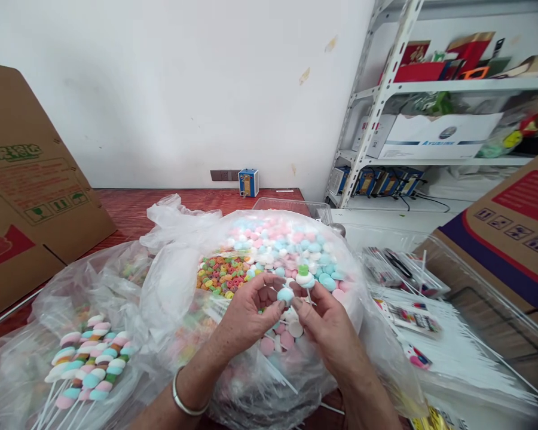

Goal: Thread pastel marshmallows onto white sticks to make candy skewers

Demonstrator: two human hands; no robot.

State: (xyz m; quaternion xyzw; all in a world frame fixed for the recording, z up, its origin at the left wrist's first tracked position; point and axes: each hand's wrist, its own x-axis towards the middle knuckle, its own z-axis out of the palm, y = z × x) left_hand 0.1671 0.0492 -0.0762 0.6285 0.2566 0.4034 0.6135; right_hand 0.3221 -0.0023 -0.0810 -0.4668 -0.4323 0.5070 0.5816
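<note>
My left hand (246, 313) pinches a pale blue marshmallow candy (286, 294) between thumb and fingers. My right hand (327, 322) holds a thin white stick (309, 296) that carries a white candy with a green top (303, 276). Both hands meet over a clear plastic bag (183, 280) heaped with pink, blue and white candies (278, 242) and a patch of small coloured rings (219, 276). A silver bangle (186, 403) circles my left wrist.
Finished candy skewers (87, 361) lie in a bag at the lower left. A pile of white sticks (448, 352) fills a clear tray at the right. Cardboard boxes stand at the left (31, 185) and right (511, 239). Metal shelving (430, 101) stands behind.
</note>
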